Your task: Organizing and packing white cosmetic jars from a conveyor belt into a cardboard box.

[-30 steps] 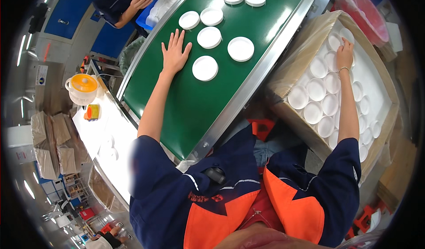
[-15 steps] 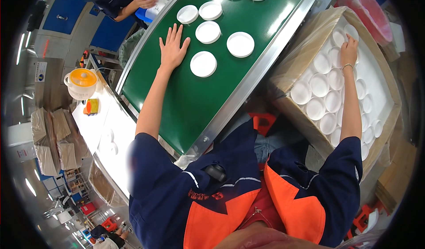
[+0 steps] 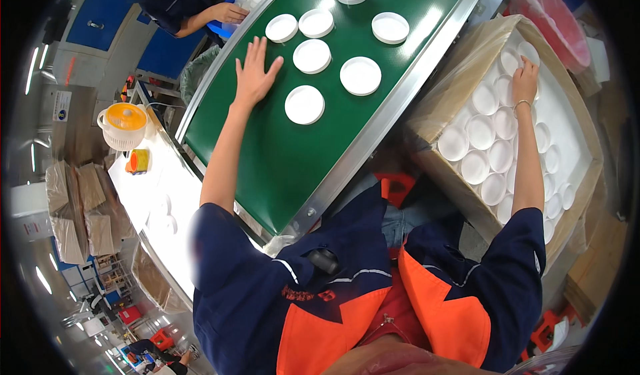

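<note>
Over the green conveyor belt (image 3: 267,182), my left hand (image 3: 255,78) is spread open, holding nothing. Just right of its fingers are several shallow white round lids, among them one lid (image 3: 311,56) and a nearer lid (image 3: 305,104). My right hand (image 3: 525,80) reaches into a cardboard box (image 3: 427,105) lined with clear plastic. Its fingers are closed on the edge of a white round lid (image 3: 529,52) near the box's far corner. More such lids (image 3: 481,132) lie in rows in the box, partly hidden under my right forearm.
A metal rail (image 3: 373,145) edges the belt beside the box. Across the belt, a co-worker's hand (image 3: 230,13) is by a blue bin (image 3: 227,28). A pink plastic-lined tub (image 3: 550,22) stands behind the box. On the left are a bright worktable (image 3: 157,188) and a yellow-lidded white pot (image 3: 125,125).
The lids near my left hand have shifted slightly toward me. Another lid shows on the belt's right side. The co-worker's hand has moved right and nearer. My right hand has barely moved.
</note>
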`<state>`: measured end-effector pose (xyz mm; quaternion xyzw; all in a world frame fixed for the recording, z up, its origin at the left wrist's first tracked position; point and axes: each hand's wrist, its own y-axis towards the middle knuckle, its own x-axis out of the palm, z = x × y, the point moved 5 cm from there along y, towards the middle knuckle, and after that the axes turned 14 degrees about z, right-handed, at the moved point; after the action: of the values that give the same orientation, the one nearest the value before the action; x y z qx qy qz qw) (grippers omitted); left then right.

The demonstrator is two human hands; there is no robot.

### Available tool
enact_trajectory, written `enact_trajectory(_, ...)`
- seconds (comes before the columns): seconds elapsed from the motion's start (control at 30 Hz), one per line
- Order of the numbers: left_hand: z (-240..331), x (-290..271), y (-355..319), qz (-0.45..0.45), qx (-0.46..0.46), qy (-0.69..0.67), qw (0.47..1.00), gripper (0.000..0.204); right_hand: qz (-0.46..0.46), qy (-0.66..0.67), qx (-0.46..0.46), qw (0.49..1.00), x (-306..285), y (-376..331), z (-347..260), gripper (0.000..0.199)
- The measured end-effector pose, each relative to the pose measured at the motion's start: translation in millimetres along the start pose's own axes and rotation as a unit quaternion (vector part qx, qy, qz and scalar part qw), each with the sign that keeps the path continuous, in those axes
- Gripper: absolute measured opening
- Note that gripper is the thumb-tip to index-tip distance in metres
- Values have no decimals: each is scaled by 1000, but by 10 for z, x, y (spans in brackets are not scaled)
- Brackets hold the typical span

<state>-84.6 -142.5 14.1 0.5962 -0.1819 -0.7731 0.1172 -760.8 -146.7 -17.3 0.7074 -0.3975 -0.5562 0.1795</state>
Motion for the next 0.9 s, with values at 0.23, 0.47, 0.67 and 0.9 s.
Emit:
enact_trajectory(0.23,-186,160,136,0,13,61,998,85,-18,-6,21,1000,-27,-44,-50,37)
enact_trajectory(0.47,-211,145,101,5,10,61,998,82,-13,3,16,1000,-32,-36,-76,36)
enact_trajectory(0.67,-217,124,74,7,12,64,998,82,-5,-4,9,1000,-19,-18,-42,36)
enact_trajectory(0.9,-254,101,17,4,12,71,997,80,-13,10,14,1000,-35,-22,-50,37)
